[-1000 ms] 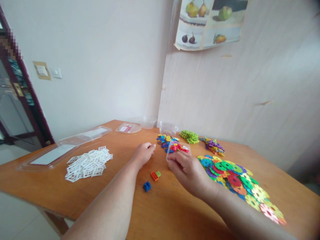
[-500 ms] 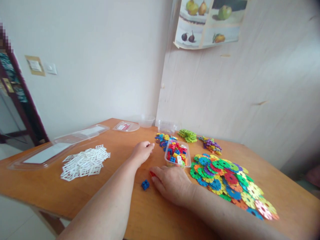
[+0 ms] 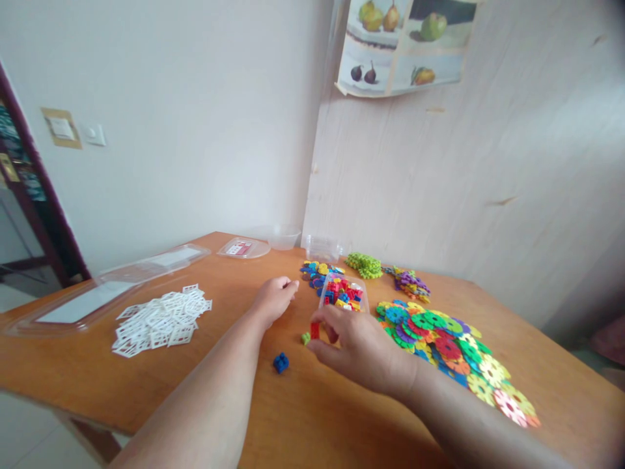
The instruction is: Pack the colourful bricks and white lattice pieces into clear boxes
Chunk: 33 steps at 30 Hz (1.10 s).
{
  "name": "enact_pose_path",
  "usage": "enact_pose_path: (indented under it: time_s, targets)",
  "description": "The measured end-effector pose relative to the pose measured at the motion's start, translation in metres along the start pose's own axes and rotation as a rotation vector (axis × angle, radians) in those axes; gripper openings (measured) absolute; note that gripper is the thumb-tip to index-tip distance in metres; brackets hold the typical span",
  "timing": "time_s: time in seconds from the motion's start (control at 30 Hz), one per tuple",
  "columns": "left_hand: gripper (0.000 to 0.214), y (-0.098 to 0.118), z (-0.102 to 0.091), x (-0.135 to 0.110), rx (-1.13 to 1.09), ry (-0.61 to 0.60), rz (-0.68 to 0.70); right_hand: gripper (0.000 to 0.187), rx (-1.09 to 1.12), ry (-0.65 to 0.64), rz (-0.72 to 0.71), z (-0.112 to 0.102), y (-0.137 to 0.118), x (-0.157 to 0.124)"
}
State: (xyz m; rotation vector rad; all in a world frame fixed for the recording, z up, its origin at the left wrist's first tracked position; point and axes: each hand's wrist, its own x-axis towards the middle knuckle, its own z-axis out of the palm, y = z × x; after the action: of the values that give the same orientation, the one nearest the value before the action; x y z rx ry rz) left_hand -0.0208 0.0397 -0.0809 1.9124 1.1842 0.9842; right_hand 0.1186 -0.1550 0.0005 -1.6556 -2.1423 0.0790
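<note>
Between the thumb and fingers of my right hand [image 3: 356,345] is a red toy brick [image 3: 315,331], held just above the table. A small light-green brick [image 3: 305,339] lies beside it, and a blue brick [image 3: 280,363] sits closer to me. Behind my right hand stands a clear plastic box [image 3: 365,301] of mixed red, blue, yellow and white bricks, its front partly hidden by the hand. My left hand [image 3: 274,299] rests on the table left of the box, fingers curled closed; whatever may be inside them is hidden.
White plastic frames [image 3: 163,319] lie heaped on the left, near clear lids [image 3: 92,303]. On the right spreads a pile of colourful notched discs [image 3: 449,348]. Green pieces [image 3: 364,265], purple-yellow pieces [image 3: 413,284] and clear containers [image 3: 284,238] stand toward the back of the table [image 3: 215,404].
My right hand has lifted off the table with the red brick, which now shows upright between its fingers. The light-green brick has come into sight. My left hand stays in nearly the same place.
</note>
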Motion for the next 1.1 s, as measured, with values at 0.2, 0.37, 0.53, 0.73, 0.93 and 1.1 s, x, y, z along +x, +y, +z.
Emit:
enact_pose_path:
  time_s: [0.2,0.37,0.53,0.73,0.93,1.1]
  targets:
    - [0.042,0.006,-0.002,-0.002,0.05,0.019,0.015,0.02,0.053,0.093,0.186,-0.035,0.051,0.008]
    - [0.04,0.007,-0.002,-0.003,0.049,0.024,0.011,0.025,0.043,0.005,0.242,-0.038,0.085,0.007]
    - [0.039,0.005,-0.001,-0.002,0.046,0.027,0.025,0.024,0.051,0.051,0.261,-0.04,0.083,0.006]
    - [0.038,0.005,-0.001,-0.002,0.043,0.033,0.035,0.022,0.194,-0.01,0.022,-0.023,0.031,-0.002]
    - [0.038,0.004,-0.001,-0.002,0.018,0.023,0.009,0.023,-0.177,-0.183,-0.062,0.022,-0.004,0.001]
    - [0.038,-0.002,0.001,0.001,-0.002,0.008,0.003,0.021,-0.329,-0.226,0.01,0.034,-0.01,0.005]
